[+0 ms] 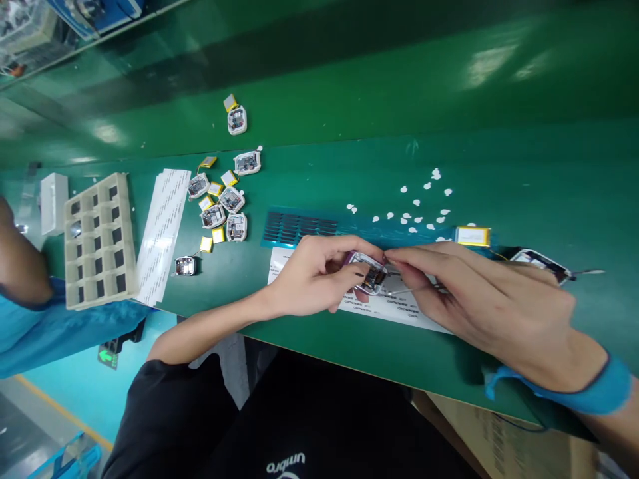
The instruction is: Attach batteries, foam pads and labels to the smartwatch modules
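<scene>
Pinched in my left hand [319, 276] is a small white-rimmed electronic device housing [370, 274], its open side with dark inner parts facing up. My left thumb presses on its inside. My right hand [489, 303] is closed, thumb and forefinger together at the housing's right edge. A slim metallic strip [399, 291] shows below those fingers; what the fingertips grip is hidden. Under both hands lies a white printed sheet [369, 307]. A yellow-edged battery [472, 236] and another open housing [542, 261] lie just behind my right hand.
Several open housings [236, 227] with yellow batteries [218, 235] lie left of centre. Small white stickers [418, 219] are scattered behind my hands, beside a sheet of dark strips [299, 227]. Further left are white sheets [164, 233], a compartment tray [100, 239] and another person's arm [22, 266].
</scene>
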`<state>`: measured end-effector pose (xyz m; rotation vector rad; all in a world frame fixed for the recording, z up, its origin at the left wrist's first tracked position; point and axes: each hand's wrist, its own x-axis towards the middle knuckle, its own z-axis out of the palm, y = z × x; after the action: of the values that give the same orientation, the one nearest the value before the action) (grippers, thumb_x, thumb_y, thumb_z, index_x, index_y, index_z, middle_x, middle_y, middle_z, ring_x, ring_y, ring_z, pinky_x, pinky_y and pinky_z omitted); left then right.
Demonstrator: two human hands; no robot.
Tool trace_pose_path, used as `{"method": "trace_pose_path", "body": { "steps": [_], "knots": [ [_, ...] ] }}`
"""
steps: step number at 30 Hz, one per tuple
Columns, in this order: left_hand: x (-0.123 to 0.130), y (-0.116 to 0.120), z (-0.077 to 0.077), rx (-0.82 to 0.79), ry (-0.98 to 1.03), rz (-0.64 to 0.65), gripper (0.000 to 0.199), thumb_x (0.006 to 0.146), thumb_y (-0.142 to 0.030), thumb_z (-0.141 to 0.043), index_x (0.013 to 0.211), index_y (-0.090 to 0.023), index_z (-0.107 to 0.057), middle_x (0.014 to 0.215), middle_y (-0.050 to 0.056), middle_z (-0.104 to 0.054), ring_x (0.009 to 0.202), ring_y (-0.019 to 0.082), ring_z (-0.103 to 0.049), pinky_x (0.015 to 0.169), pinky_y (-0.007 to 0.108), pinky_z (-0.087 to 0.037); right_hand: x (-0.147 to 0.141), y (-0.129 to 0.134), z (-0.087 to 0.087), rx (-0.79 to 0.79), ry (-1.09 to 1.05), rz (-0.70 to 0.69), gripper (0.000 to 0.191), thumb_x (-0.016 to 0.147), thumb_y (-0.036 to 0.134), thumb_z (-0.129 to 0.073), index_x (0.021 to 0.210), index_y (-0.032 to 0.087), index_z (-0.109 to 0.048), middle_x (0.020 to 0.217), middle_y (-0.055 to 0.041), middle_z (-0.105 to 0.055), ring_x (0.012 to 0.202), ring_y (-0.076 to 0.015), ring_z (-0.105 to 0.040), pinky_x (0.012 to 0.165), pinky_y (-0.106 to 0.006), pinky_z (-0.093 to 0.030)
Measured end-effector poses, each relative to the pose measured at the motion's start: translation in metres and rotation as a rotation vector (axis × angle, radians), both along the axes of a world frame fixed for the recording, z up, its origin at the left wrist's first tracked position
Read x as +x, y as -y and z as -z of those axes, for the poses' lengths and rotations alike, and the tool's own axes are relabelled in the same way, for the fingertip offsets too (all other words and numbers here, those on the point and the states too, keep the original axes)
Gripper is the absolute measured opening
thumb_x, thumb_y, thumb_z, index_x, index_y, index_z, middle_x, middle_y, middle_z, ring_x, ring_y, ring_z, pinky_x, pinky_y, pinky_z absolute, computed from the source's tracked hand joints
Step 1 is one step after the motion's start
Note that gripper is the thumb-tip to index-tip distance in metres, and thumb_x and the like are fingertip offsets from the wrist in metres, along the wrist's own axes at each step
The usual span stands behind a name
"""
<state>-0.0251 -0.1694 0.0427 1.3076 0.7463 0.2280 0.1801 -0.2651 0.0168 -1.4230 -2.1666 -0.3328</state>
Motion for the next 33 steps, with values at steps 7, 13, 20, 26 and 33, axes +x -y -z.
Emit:
{"method": "trace_pose_path", "body": {
  "steps": [7, 13, 20, 26, 33],
  "knots": [
    [0.001, 0.002, 0.008, 0.023, -0.028, -0.064, 0.025, 0.096, -0.025, -0.058, 0.114, -0.019, -0.074, 0.067, -0.001, -0.071, 0.045, 0.012, -0.064, 0.043, 0.022, -0.047, 0.003, -0.009, -0.010, -0.083, -0.060, 0.128, 0.030, 0.098, 0.014, -0.064, 0.126, 0.024, -0.060, 0.113, -0.0005, -0.078, 0.082, -0.0078, -0.074, 0.052, -0.021, -0.047],
    [0.002, 0.001, 0.014, 0.090, -0.027, -0.033, 0.029, 0.096, -0.022, -0.056, 0.119, -0.015, -0.073, 0.061, -0.003, -0.068, 0.043, 0.010, -0.057, 0.047, 0.023, -0.046, 0.009, -0.007, -0.007, -0.007, 0.109, -0.048, 0.022, 0.104, 0.013, -0.054, 0.122, 0.022, -0.063, 0.097, 0.0028, -0.079, 0.054, -0.0052, -0.059, 0.043, -0.027, -0.037],
    [0.002, 0.006, 0.014, 0.045, 0.008, -0.038, 0.033, 0.096, -0.025, -0.058, 0.123, -0.015, -0.073, 0.055, -0.004, -0.063, 0.043, 0.011, -0.058, 0.047, 0.023, -0.048, 0.012, -0.009, -0.009, -0.013, 0.130, -0.078, 0.020, 0.103, 0.011, -0.056, 0.119, 0.020, -0.063, 0.099, 0.0022, -0.079, 0.054, -0.0062, -0.056, 0.046, -0.026, -0.040],
    [0.002, 0.006, 0.015, 0.052, 0.053, -0.078, 0.036, 0.095, -0.024, -0.058, 0.126, -0.012, -0.072, 0.056, -0.005, -0.062, 0.042, 0.009, -0.058, 0.046, 0.020, -0.048, 0.009, -0.008, -0.010, -0.049, 0.146, -0.068, 0.026, 0.107, 0.012, -0.048, 0.128, 0.018, -0.061, 0.102, 0.0012, -0.079, 0.057, -0.0055, -0.060, 0.044, -0.026, -0.040],
    [0.001, 0.009, 0.018, 0.269, 0.043, -0.076, 0.041, 0.100, -0.026, -0.054, 0.133, -0.009, -0.070, 0.057, -0.003, -0.066, 0.046, 0.010, -0.061, 0.048, 0.020, -0.049, 0.011, -0.002, -0.006, -0.005, 0.079, -0.029, 0.036, 0.096, 0.001, -0.061, 0.127, 0.018, -0.065, 0.108, 0.0016, -0.080, 0.071, -0.0077, -0.071, 0.063, -0.022, -0.053]
  ]
}}
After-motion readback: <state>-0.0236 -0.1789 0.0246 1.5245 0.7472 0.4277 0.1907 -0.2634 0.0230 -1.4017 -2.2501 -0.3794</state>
